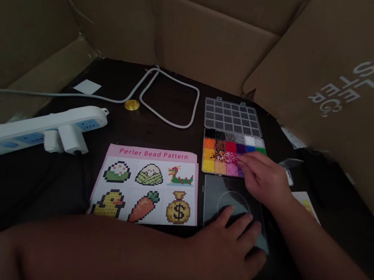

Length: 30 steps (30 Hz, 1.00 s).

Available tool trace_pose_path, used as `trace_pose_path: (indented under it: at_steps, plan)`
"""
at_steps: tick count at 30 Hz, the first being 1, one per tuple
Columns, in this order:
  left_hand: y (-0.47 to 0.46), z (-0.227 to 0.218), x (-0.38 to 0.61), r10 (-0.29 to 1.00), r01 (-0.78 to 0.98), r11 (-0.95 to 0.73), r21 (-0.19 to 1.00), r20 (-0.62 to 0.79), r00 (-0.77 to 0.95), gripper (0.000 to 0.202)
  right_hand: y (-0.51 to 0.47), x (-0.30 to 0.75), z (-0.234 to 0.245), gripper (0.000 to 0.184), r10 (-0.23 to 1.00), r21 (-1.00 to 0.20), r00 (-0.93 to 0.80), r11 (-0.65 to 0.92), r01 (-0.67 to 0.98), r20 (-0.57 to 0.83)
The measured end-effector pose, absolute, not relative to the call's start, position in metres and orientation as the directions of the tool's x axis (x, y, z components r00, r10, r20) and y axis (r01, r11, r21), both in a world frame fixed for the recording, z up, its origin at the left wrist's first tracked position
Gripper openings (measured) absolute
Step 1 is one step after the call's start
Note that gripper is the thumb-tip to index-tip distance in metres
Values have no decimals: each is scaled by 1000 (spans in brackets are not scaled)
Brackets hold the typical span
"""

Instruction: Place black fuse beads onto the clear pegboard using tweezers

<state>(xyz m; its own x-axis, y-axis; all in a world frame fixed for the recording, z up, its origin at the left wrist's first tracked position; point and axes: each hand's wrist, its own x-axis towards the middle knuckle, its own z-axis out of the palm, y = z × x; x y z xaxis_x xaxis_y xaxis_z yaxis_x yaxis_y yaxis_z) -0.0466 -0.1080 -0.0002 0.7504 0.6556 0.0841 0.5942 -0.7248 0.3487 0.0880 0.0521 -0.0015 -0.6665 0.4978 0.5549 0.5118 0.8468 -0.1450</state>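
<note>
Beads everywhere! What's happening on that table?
A person sits at a dark table. Their right hand is reaching into the open bead box, with its fingertips over the pink beads. Their left hand lies flat on a clear pegboard just below the box. A pattern sheet with a duck, a carrot and a money bag lies beside the pegboard.

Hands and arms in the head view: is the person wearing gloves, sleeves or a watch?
No. The left hand and right hand are bare, without gloves, and no ring shows. Both forearms are uncovered as far as the dim picture shows: no sleeve, watch or bracelet.
</note>
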Motion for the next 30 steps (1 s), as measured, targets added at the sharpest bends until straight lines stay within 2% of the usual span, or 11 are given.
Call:
trace_pose_path:
  at_steps: [9,16,30]
  plan:
    - [-108,2,-47,653,588,-724,359,83,753,54,53,88,-3,20,510,-156,-656,839,521,556]
    - [-108,0,-47,656,591,-729,345,106,747,53,51,88,-2,21,572,-181,-641,802,570,512]
    - [-108,0,-47,656,595,-731,334,100,749,54,53,89,-5,21,564,-169,-636,803,572,527]
